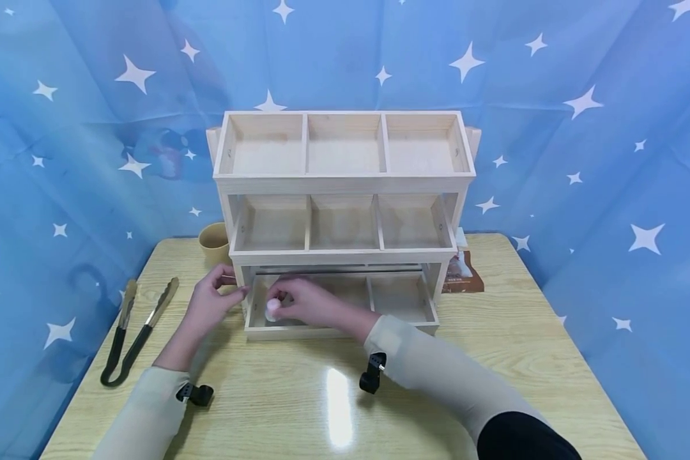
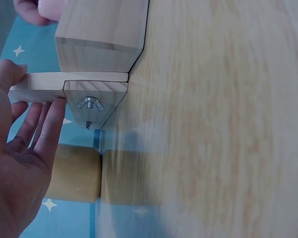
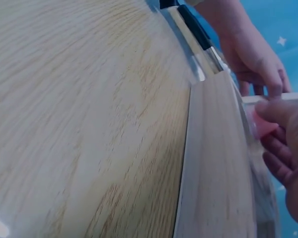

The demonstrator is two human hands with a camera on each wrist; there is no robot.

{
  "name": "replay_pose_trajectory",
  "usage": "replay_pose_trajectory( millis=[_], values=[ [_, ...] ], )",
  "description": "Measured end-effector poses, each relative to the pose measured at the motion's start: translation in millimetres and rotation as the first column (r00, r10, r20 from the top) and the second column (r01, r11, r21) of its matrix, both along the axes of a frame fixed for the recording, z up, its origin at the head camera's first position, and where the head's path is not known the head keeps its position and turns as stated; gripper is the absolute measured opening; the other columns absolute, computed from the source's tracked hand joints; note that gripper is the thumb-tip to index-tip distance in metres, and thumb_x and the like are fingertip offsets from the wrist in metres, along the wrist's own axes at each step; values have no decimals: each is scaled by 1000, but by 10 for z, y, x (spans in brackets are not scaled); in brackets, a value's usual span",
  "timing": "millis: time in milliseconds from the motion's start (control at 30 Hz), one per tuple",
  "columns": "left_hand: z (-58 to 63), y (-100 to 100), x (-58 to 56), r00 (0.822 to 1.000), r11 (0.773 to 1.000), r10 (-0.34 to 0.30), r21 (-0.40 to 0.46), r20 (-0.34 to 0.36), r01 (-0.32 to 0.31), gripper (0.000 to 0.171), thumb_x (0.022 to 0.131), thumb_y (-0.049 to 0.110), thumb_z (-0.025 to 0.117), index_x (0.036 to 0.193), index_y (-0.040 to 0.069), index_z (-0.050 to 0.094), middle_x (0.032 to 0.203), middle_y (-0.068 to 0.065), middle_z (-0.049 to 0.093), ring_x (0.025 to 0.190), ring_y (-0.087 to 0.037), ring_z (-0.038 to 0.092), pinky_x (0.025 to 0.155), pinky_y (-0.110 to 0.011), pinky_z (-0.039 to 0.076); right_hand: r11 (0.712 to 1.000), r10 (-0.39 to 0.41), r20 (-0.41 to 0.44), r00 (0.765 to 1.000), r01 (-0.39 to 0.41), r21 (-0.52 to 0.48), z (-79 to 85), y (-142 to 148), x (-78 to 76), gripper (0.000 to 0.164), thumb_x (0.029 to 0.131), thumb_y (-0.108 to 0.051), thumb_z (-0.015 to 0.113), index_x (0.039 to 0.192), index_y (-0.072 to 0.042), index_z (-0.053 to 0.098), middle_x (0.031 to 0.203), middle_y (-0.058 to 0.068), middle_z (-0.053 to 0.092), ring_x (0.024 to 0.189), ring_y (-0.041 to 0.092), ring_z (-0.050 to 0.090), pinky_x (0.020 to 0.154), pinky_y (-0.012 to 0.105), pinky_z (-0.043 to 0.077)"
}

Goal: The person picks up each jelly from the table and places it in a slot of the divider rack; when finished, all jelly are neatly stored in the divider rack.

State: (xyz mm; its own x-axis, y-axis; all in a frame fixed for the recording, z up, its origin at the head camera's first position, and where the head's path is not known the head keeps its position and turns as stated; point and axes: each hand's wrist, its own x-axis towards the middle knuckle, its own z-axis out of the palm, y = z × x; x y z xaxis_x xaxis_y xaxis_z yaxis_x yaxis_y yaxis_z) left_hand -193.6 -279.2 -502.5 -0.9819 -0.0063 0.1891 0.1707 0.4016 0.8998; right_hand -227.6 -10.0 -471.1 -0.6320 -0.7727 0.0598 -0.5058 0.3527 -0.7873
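Observation:
A three-tier wooden rack (image 1: pixel 345 186) stands on the table, each tier split by dividers. My right hand (image 1: pixel 310 301) reaches into the left part of the bottom tray (image 1: pixel 342 333). Between thumb and fingers it pinches a small pale pink object (image 3: pixel 263 125), whose kind I cannot tell; the fingers hide part of it. At the rack's left side, my left hand (image 1: pixel 211 305) grips a wooden upright (image 2: pixel 37 87), with the thumb on one face and the fingers on the other. A wing nut (image 2: pixel 90 103) sits on the wood near those fingers.
Black-handled tongs (image 1: pixel 128 348) lie spread on the table's left side. A tan cup (image 1: pixel 213 244) stands behind the rack's left edge. A brown packet (image 1: pixel 464 276) lies at the right, partly behind the rack. Blue star-patterned cloth (image 1: pixel 581 160) hangs around the table.

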Motion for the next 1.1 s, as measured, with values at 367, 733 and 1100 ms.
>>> replay_pose_trajectory(
  millis=[367,733,1100],
  values=[
    [-13,-2,2,1000,1000,-8,-7,-30,8,31,99,9,83,127,2,70,122,-18,75,110,-19,69,101,-53,50,999,21,13,1000,-22,26,-104,-185,-53,20,102,-14,82,120,-5,76,109,-5,73,101,4,66,93,21,54],
    [-8,2,9,999,999,-18,29,-30,19,32,98,7,84,125,0,68,122,-22,73,107,-14,68,106,-61,47,997,-8,10,1000,7,75,-106,-237,-91,36,99,-17,86,130,-3,74,124,8,76,112,17,72,98,24,55],
    [-28,-6,1,1000,1000,-13,21,-17,13,34,99,8,83,128,0,68,125,-22,73,110,-21,67,105,-61,47,997,-50,11,999,49,59,10,-44,2,44,101,-36,84,134,-9,74,128,7,77,115,21,72,95,29,57]
  ],
)
